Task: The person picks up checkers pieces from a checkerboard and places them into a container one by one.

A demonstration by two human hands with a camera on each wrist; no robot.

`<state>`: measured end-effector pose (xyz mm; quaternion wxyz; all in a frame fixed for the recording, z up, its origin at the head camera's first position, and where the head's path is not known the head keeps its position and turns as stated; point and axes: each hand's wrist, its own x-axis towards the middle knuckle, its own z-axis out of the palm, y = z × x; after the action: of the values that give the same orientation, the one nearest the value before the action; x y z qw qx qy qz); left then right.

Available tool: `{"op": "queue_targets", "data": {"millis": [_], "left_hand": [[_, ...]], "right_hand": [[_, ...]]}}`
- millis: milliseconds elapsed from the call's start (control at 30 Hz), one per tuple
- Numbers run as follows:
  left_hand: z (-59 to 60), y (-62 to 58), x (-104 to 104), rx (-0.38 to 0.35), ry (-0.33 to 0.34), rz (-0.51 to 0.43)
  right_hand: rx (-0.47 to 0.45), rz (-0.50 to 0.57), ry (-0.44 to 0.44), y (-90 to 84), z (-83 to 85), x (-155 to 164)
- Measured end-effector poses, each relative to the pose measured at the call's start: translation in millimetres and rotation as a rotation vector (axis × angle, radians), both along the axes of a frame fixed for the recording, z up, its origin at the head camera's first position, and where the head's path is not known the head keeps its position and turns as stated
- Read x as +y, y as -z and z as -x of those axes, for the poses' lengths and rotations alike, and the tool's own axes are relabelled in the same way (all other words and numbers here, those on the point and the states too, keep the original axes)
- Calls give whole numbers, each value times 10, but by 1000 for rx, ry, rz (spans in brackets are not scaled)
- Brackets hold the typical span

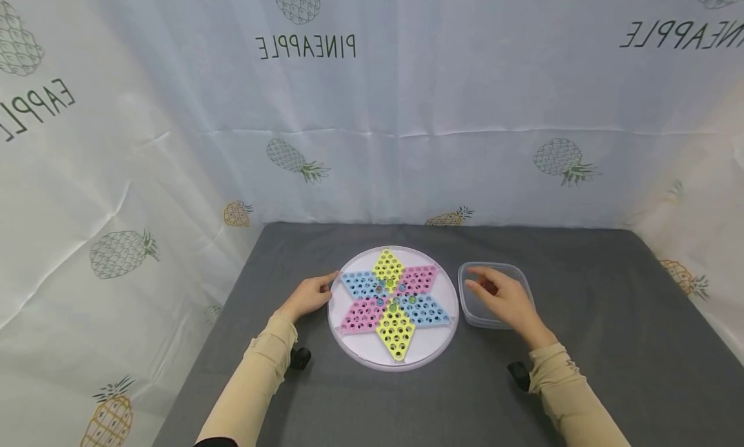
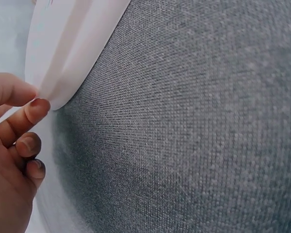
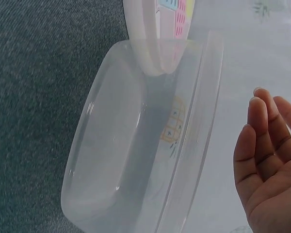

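Tan sleeves [image 1: 247,385] came in from the near edge, black wrist gear [image 1: 300,358] under each wrist. Left hand [image 1: 308,297] pinched the board's left rim, thumb and fingertips on it, other fingers bent. Right hand [image 1: 507,298] hovered over the box, fingers loosely bent – narrow gap between thumb and index, nothing seen in the grip. Board [image 1: 363,347]: round, white, flat on the grey table [image 1: 442,402], middle of the work area. Star [image 1: 396,334] on top had yellow, pink and blue points, all with holes. Marbles [image 1: 392,307] sat clustered round the star's centre – a few greenish, a few bluish. Box [image 1: 485,322]: clear, square-ish, just right of the board. Farther back, white curtain [image 1: 453,182], pineapple print, lettering mirrored.
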<state>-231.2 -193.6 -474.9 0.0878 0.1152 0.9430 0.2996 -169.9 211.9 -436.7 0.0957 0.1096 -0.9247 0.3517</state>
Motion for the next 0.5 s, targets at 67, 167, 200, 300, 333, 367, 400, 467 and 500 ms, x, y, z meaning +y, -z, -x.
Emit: {"op": "queue_targets", "data": {"millis": [67, 167, 200, 300, 333, 367, 400, 467, 500], "left_hand": [[2, 4, 1, 1, 6, -4], [9, 16, 4, 5, 10, -4], [10, 18, 7, 4, 10, -4], [14, 23, 18, 1, 3, -5], [14, 22, 21, -2, -1, -8], [13, 22, 24, -8, -5, -11], [12, 20, 27, -12, -10, -15], [16, 24, 28, -18, -17, -20], [19, 24, 29, -19, -20, -23]], "right_hand": [[-3, 4, 1, -1, -1, -25], [-3, 9, -2, -15, -1, -61], [-4, 11, -4, -17, 3, -73], [-2, 16, -17, -28, 14, -103], [-3, 19, -20, -31, 20, -114], [-8, 20, -22, -34, 24, -126], [-12, 21, -23, -38, 27, -140], [-20, 23, -22, -45, 33, -169], [-25, 23, -20, -47, 36, -183]]}}
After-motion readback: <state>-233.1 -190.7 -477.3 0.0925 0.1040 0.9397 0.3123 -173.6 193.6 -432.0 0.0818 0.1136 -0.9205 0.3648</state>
